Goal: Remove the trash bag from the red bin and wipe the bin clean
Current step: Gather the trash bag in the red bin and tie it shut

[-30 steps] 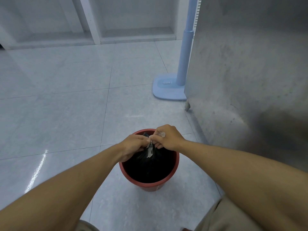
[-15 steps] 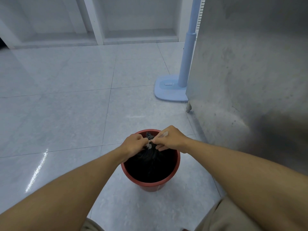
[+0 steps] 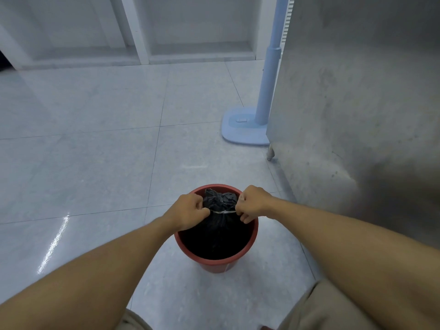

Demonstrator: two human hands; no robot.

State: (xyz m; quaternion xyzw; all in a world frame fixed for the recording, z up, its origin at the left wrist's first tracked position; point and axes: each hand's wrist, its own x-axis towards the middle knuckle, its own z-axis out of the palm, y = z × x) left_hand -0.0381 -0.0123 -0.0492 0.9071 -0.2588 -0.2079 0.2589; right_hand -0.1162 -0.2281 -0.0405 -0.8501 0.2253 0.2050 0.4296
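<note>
A: Your hands have drawn apart since a moment ago. The pale tie (image 3: 223, 211) now stretches taut between them.

B: What's each holding?

A: Your left hand (image 3: 188, 210) is fisted on one end of the tie, your right hand (image 3: 252, 203) pinches the other. It cinches the neck of the black trash bag (image 3: 220, 202), which sits inside the red bin (image 3: 214, 264) on the tiled floor (image 3: 95, 163).

B: Any writing?

A: None readable (the blue stand base (image 3: 242, 126) shows only a blank tab).

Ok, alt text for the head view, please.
Both hands, left and right, pull a thin white tie taut around the gathered neck of a black trash bag sitting inside a red bin on a tiled floor.
</note>
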